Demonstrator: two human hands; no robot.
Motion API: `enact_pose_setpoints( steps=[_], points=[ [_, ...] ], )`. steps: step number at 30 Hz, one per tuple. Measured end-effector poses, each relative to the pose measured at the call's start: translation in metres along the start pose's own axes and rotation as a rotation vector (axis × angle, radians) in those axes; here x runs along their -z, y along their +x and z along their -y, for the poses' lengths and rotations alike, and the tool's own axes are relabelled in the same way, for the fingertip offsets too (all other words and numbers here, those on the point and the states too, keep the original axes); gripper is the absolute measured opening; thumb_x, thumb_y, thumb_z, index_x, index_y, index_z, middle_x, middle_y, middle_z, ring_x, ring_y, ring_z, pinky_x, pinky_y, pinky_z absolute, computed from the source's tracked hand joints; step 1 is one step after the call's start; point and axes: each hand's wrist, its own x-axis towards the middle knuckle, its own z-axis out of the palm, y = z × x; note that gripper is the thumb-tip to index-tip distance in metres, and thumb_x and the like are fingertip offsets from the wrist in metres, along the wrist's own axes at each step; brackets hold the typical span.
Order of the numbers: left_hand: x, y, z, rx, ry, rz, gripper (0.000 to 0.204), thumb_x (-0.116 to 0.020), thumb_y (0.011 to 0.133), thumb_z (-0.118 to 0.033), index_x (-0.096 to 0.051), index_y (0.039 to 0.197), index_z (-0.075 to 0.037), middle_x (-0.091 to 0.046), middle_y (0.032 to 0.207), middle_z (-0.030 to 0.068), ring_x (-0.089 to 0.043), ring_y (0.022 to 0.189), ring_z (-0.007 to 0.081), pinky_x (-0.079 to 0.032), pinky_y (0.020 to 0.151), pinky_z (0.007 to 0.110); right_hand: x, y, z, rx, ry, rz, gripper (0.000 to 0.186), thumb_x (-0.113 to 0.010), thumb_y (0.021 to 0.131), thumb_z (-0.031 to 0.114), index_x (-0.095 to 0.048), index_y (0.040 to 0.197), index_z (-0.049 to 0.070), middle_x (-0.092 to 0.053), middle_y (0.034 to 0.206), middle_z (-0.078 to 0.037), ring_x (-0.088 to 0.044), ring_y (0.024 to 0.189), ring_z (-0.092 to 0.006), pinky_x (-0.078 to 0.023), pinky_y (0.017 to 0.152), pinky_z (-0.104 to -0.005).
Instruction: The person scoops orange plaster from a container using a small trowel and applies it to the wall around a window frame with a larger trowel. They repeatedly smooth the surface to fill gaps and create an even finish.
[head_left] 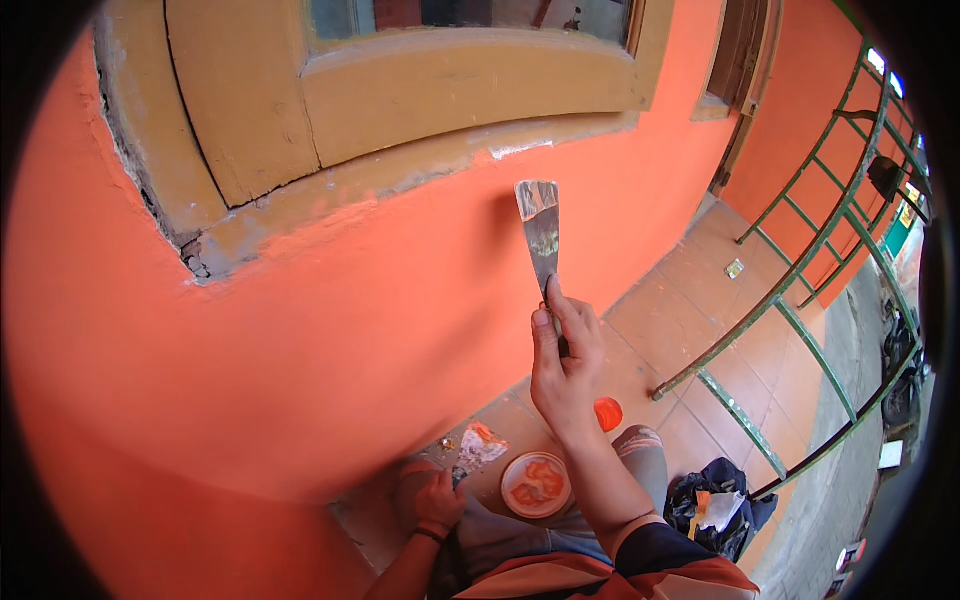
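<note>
My right hand [568,362] is raised in front of the orange wall [400,300], its fingers wrapped round the handle of a putty knife [540,225]. That blade points up, smeared with whitish and pale orange residue, and sits just below the window frame in the picture; whether it touches the wall I cannot tell. Low down, my left hand [440,502] grips a second scraper [481,446], whose wide blade carries a lump of white and orange putty. Beside it is a round tub [506,484] with orange and white paste inside, close to my knees.
A brown wooden window frame [450,90] has cracked, chipped edges above the wall. To the right, a green metal ladder [785,285] leans over the tiled floor [650,320]. A red round object [608,414] and a black plastic bag [740,540] lie near my leg.
</note>
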Motion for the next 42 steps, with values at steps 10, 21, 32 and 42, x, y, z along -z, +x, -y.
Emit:
enact_pose_setpoints(
  steps=[10, 21, 32, 42],
  points=[
    [-0.009, -0.004, -0.012, 0.013, -0.052, 0.016, 0.032, -0.060, 0.091, -0.040, -0.058, 0.100, -0.009, -0.065, 0.092, 0.0142, -0.065, 0.079, 0.0383, -0.054, 0.065, 0.050, 0.056, -0.057, -0.009, -0.563, 0.525, 0.149, 0.036, -0.054, 0.100, 0.007, -0.055, 0.136, -0.001, -0.061, 0.100, -0.007, -0.056, 0.074, -0.0100, -0.049, 0.061, -0.0249],
    [-0.002, -0.007, -0.003, 0.028, 0.006, 0.032, 0.034, -0.059, 0.092, -0.039, -0.056, 0.102, -0.007, -0.065, 0.094, 0.0180, -0.066, 0.078, 0.0398, -0.053, 0.066, 0.052, 0.097, -0.077, -0.001, -0.966, 1.593, 0.568, 0.040, -0.051, 0.100, 0.018, -0.048, 0.130, -0.008, -0.060, 0.100, -0.021, -0.063, 0.068, -0.0256, -0.052, 0.053, -0.0342],
    [-0.003, -0.011, -0.003, -0.009, 0.026, -0.076, 0.039, -0.061, 0.091, -0.044, -0.061, 0.101, -0.007, -0.066, 0.095, 0.0191, -0.066, 0.084, 0.0410, -0.053, 0.070, 0.052, 0.130, -0.084, 0.004, -0.863, 1.656, 0.712, 0.040, -0.048, 0.101, 0.015, -0.047, 0.131, -0.011, -0.061, 0.105, -0.022, -0.063, 0.074, -0.0247, -0.051, 0.057, -0.0337],
    [0.010, -0.028, 0.006, -0.021, -0.068, -0.189, 0.045, -0.067, 0.089, -0.040, -0.062, 0.118, -0.006, -0.067, 0.108, 0.0216, -0.065, 0.097, 0.0419, -0.054, 0.079, 0.049, 0.202, -0.135, -0.037, -1.015, 1.498, 0.404, 0.034, -0.052, 0.100, 0.016, -0.053, 0.128, -0.003, -0.064, 0.097, -0.018, -0.064, 0.072, -0.0251, -0.054, 0.055, -0.0346]
  ],
)
